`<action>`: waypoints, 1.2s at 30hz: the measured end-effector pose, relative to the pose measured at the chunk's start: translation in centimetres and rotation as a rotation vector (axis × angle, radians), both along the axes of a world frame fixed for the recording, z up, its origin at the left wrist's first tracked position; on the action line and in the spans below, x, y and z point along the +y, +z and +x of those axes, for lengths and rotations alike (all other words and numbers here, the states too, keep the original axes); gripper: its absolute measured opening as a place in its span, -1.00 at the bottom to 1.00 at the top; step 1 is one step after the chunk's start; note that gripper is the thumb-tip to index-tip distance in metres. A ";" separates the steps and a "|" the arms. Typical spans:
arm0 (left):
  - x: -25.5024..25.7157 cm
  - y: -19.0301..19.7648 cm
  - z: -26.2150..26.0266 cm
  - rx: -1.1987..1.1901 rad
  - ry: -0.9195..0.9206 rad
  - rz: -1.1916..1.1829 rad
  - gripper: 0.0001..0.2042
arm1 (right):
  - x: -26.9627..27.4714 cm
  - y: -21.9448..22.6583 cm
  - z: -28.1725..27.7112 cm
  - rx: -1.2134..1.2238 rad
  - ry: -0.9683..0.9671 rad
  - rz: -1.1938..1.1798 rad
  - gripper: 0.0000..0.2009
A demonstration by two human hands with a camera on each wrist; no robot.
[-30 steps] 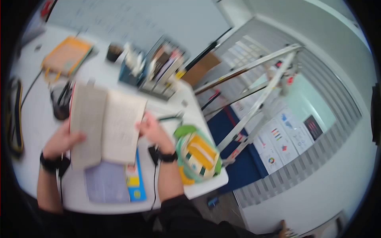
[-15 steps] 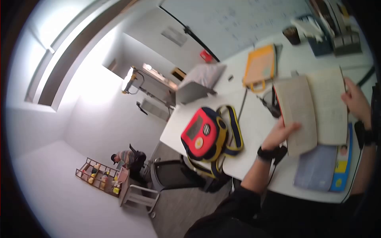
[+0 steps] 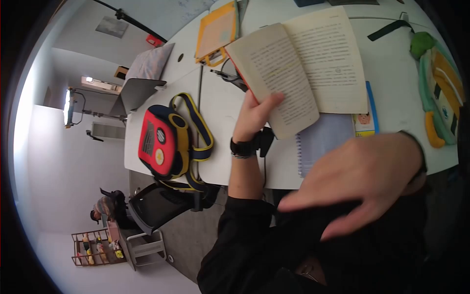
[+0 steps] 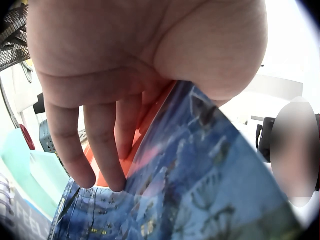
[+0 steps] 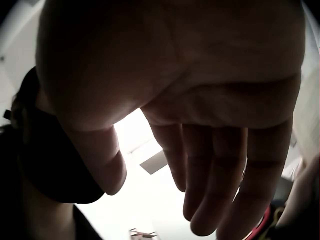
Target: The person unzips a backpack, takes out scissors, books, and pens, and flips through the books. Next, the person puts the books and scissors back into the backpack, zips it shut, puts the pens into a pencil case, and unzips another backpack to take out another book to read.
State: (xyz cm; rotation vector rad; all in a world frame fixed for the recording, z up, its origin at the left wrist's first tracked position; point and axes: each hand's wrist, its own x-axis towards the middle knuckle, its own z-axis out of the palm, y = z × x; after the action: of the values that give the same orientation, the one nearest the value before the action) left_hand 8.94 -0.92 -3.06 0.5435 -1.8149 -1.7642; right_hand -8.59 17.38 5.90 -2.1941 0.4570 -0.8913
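An open book (image 3: 325, 59) with printed pages is held above the table by the left hand (image 3: 254, 117), its thumb lying on the left page. In the left wrist view the fingers of the left hand (image 4: 100, 100) lie against the book's blue picture cover (image 4: 200, 165). The right hand (image 3: 360, 171) is off the book, raised near the body with thumb and fingers apart, holding nothing. From the right wrist view, the right hand (image 5: 200, 100) has extended, slightly bent fingers. Under the book lie a spiral notebook (image 3: 320, 147) and a blue-edged booklet (image 3: 373, 110).
A red and navy backpack (image 3: 164, 142) lies at the table's left edge, beside a black chair (image 3: 161, 206). An orange pouch (image 3: 218, 29) sits at the back, and a green and yellow bag (image 3: 440, 88) at the right. Another person (image 3: 110, 208) is farther off.
The right hand has let go of the book's right side and moved toward the body. The left hand keeps its hold. The head view has swung left, bringing the red backpack into sight.
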 end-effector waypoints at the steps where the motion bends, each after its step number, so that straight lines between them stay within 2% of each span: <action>1: 0.1 0.0 -0.1 0.004 0.016 0.002 -0.67 | 0.2 -1.0 1.7 -0.096 0.142 0.024 -0.50; 2: 0.2 -0.1 0.0 0.014 0.012 0.010 -0.67 | 0.4 -1.9 3.1 -0.195 0.277 0.049 -0.51; 3: 0.2 -0.3 0.0 0.018 0.018 0.012 -0.68 | 0.7 -2.0 3.8 -0.180 0.259 0.074 -0.51; 5: 0.1 -0.4 0.0 0.007 0.024 0.005 -0.67 | 1.2 -2.0 4.6 -0.342 0.589 0.246 -0.56; 7: 0.4 -0.2 -0.2 0.041 0.026 -0.012 -0.67 | 1.6 -1.8 4.5 -0.346 0.568 0.223 -0.64; 9: 0.2 -0.3 -0.1 0.019 -0.001 -0.015 -0.65 | 1.7 -1.1 4.3 -0.354 0.395 0.107 -0.68; 11: 0.2 -0.4 0.0 -0.001 0.012 -0.008 -0.64 | 1.7 -0.9 4.7 -0.348 0.380 0.219 -0.73; 13: 0.0 -0.4 0.0 0.011 0.000 0.000 -0.64 | 1.8 -1.5 5.0 -0.492 0.446 0.190 -0.75; 14: 0.0 -0.5 0.0 0.012 -0.012 -0.005 -0.64 | 1.8 -1.7 4.6 -0.380 0.496 0.170 -0.77; 15: -0.1 -0.5 0.2 0.014 -0.009 0.002 -0.64 | 1.8 -1.7 4.5 -0.379 0.497 0.179 -0.77; 18: -0.1 -0.5 0.0 0.007 -0.024 0.001 -0.63 | 1.9 -1.2 4.1 -0.413 0.450 0.153 -0.81; 20: 0.1 -0.3 -0.1 -0.014 -0.007 0.026 -0.63 | 2.0 -0.6 4.0 -0.588 0.361 0.153 -0.84; 21: 0.2 -0.3 0.1 -0.033 0.012 0.044 -0.62 | 2.3 -0.6 4.2 -0.590 0.364 0.158 -0.84; 23: 0.1 -0.3 0.0 -0.011 -0.003 0.023 -0.62 | 2.8 -0.4 4.2 -0.706 0.216 0.120 -0.84; 24: 0.1 -0.4 0.0 0.003 -0.021 0.012 -0.61 | 2.8 -0.4 4.1 -0.700 0.218 0.119 -0.84; 26: 0.1 -0.3 -0.1 0.009 -0.021 0.002 -0.61 | 2.5 -0.4 3.8 -0.542 0.115 -0.080 -0.83; 28: 0.2 -0.4 0.1 0.010 -0.017 -0.001 -0.61 | 1.7 0.1 1.8 -0.235 -0.147 -0.185 -0.77; 30: 0.0 -0.6 0.2 -0.013 -0.040 0.002 -0.61 | -0.8 -0.5 -0.8 0.064 -0.574 -0.274 -0.63; 32: -0.1 -0.6 0.1 -0.004 -0.046 0.013 -0.60 | -3.6 -3.6 -4.2 0.308 -1.167 -0.513 -0.55; 34: -0.1 -0.6 0.1 0.004 -0.050 0.027 -0.59 | -5.7 -5.4 -8.1 0.413 -1.452 -0.528 -0.38; 36: -0.1 -0.5 0.2 -0.017 -0.058 0.032 -0.58 | -7.3 -8.3 -11.3 0.363 -1.509 -0.507 -0.32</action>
State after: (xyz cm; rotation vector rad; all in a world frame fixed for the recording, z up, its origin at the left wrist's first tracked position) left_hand 9.14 -1.02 -3.53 0.5248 -1.8337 -1.8354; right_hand -19.86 10.05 -2.39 -2.1841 2.4527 -1.3819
